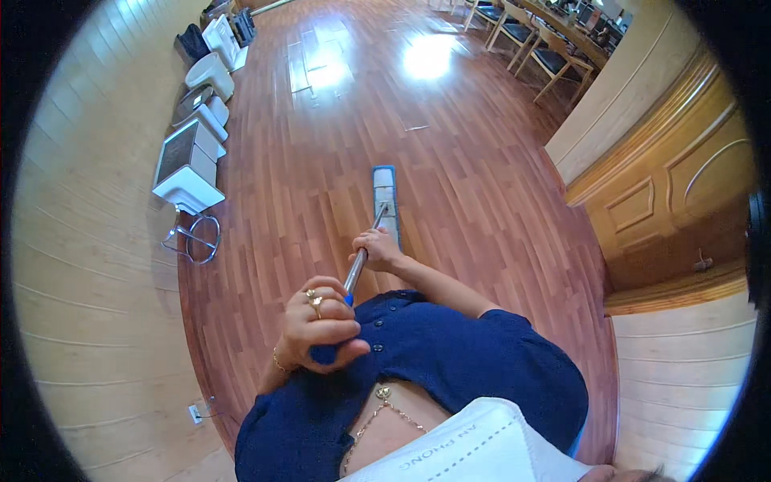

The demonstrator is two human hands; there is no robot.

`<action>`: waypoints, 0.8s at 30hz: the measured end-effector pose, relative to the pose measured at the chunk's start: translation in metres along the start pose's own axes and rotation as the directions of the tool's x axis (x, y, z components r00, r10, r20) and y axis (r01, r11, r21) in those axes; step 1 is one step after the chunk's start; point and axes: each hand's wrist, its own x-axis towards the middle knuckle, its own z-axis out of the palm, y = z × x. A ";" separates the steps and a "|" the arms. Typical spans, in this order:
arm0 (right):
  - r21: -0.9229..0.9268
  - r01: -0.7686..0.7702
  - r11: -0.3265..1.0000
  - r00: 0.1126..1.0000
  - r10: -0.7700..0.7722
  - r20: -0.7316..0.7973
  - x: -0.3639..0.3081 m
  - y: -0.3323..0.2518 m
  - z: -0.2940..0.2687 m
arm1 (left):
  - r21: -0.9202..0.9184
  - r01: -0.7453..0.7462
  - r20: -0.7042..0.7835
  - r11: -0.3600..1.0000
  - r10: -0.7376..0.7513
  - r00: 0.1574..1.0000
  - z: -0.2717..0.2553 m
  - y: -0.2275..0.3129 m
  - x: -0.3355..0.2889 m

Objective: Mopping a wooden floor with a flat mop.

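Note:
A flat mop lies with its blue-edged, pale head (385,189) on the wooden floor, its length running away from me. From the head a metal handle (354,276) slants up toward my chest. Around the blue grip at its upper end, my left hand (320,321) is closed, with rings on its fingers. Lower down the pole, my right hand (377,247) wraps round the metal part, its arm stretched forward.
Along the left wall stand several white toilet-like fixtures (189,165) and a chrome ring stand (202,239). On the right are a wooden door (666,193), a table (566,32) and several chairs (554,60). Reddish plank floor (466,209) stretches ahead, with bright reflections farther off.

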 end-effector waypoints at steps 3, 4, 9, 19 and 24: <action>-0.063 -0.056 0.996 0.998 0.055 -0.023 0.009 0.035 0.006 | 0.041 0.073 -0.026 0.996 -0.072 0.997 0.013 -0.024 -0.003; -0.075 -0.095 0.993 0.995 0.094 -0.025 0.012 0.048 0.008 | 0.064 0.098 -0.016 0.993 -0.098 0.995 0.018 -0.032 -0.002; -0.112 -0.328 0.938 0.937 0.338 0.091 0.021 0.113 -0.012 | 0.138 0.256 0.034 0.957 -0.263 0.964 0.058 -0.080 0.003; -0.033 -0.496 0.867 0.867 0.494 -0.069 0.005 0.224 -0.035 | 0.054 0.303 0.390 0.952 -0.299 0.871 0.092 -0.139 0.063; 0.011 -0.421 0.907 0.841 0.395 -0.371 -0.023 0.198 -0.054 | -0.083 0.272 0.508 0.959 -0.194 0.839 0.069 -0.138 0.086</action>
